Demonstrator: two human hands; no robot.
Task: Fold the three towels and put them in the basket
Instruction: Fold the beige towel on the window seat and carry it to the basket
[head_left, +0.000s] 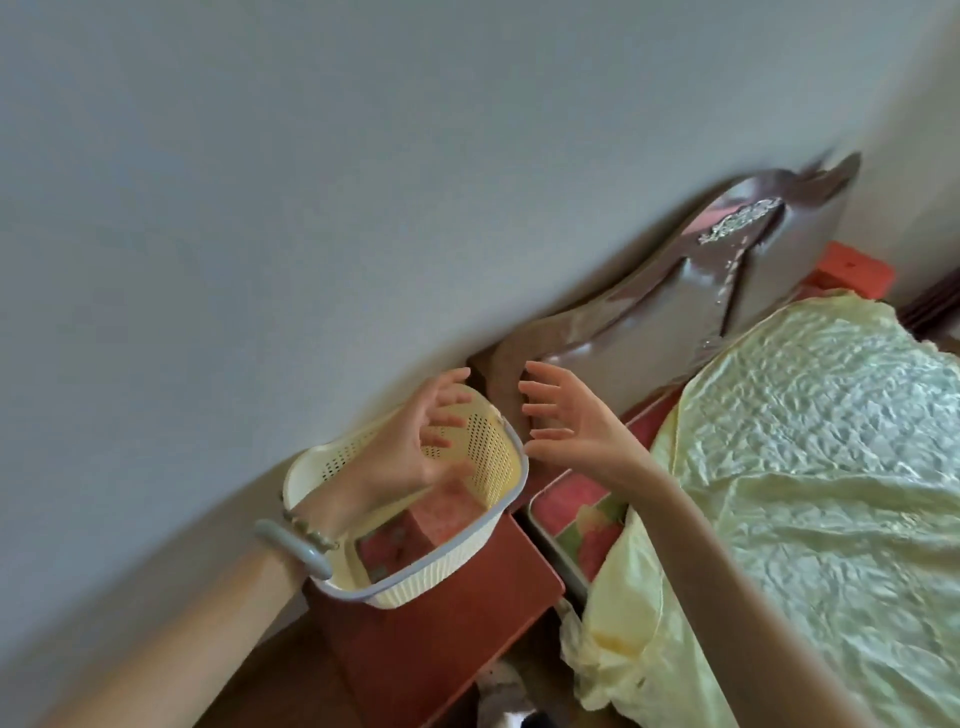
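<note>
The basket seems to overhang the bench, and its handle lies right by the left wrist. A careless pull could tip it (spilling the folded pink towel inside). The left hand hovers over the basket, fingers spread, loosely curled, holding nothing. The right hand, just right of the basket, is splayed and empty.

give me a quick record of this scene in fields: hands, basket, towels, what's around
left hand: fingers spread, holds nothing, over the basket
right hand: fingers spread, holds nothing, just right of the basket's rim
basket: cream, grey rim and handle, on a red-brown stand
folded towels: pink and patterned cloth inside the basket; count unclear
bed cover: pale yellow, crinkled, right of the stand
headboard: brown, against the wall
</note>
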